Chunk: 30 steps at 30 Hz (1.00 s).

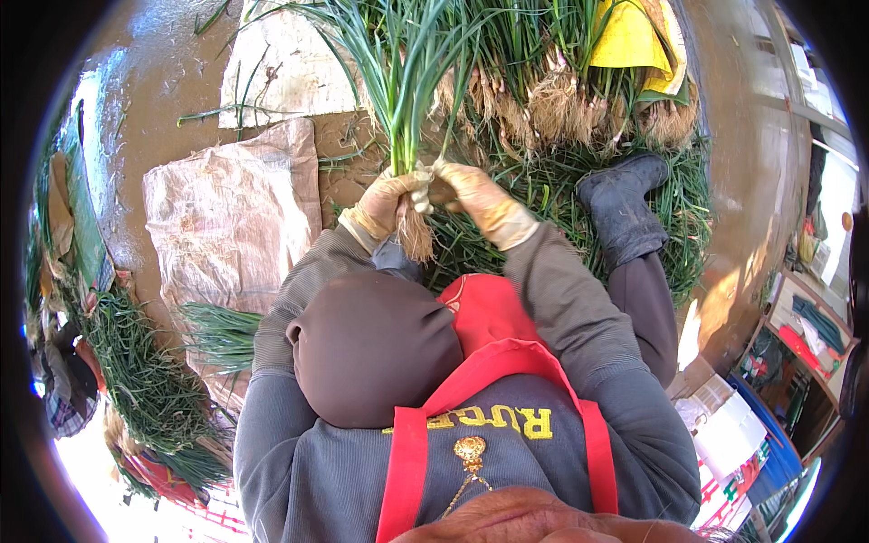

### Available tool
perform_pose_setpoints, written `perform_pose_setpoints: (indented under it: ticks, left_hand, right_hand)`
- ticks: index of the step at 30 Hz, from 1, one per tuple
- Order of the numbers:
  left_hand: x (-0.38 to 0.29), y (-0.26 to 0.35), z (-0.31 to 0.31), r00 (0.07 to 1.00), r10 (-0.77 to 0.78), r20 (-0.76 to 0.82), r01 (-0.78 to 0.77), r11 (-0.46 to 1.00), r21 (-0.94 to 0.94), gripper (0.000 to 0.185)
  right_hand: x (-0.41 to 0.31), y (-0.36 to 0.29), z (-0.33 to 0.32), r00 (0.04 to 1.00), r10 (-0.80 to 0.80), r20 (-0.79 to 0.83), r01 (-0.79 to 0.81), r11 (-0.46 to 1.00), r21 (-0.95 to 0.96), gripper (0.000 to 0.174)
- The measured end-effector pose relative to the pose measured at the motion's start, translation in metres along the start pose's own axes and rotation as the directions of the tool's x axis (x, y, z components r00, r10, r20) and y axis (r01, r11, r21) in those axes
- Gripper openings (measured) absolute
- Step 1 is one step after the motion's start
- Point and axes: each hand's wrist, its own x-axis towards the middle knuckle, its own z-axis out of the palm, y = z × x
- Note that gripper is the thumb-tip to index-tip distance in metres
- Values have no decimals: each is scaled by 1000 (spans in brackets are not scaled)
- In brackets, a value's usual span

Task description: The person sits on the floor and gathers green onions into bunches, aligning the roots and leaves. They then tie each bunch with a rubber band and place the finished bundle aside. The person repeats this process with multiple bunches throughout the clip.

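My left hand, in a soiled pale work glove, is closed around the lower stems of a bunch of green onions. Their leaves point away from me, and the stringy roots hang below the fist towards my lap. Just to the right, my right hand, in a similar glove, has its fingertips close by the bunch at one thin stalk; blur hides whether they pinch it. Beyond my hands lies a large pile of green onions with roots facing me, partly under a yellow sheet.
Loose green leaves cover the ground around my dark rubber boot. Woven sacks lie at the left, one bearing a green bunch. Further left are a leaf heap and a partly seen person. Cardboard boxes stand lower right.
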Motion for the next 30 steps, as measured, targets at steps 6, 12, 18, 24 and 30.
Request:
perform_pose_setpoints:
  ticks: [6,12,18,24,30]
  left_hand:
    - [5,13,-8,953,58,-298,-4,984,179,20]
    - [25,19,1,1000,18,-25,-16,995,102,18]
    - [15,57,0,961,272,-47,-274,960,-53,12]
    - [20,39,3,978,132,-161,-133,991,8,13]
    - [22,22,4,993,65,-103,-46,983,178,14]
  right_hand:
    - [21,23,-12,728,-653,-210,421,668,-614,25]
    - [18,4,-15,924,-284,254,375,560,-739,30]
    - [92,-74,-80,621,-779,-88,102,191,-976,26]
    - [104,-99,-92,800,-545,-251,-170,194,-966,51]
    - [42,-79,-54,905,-418,-73,251,664,-704,82]
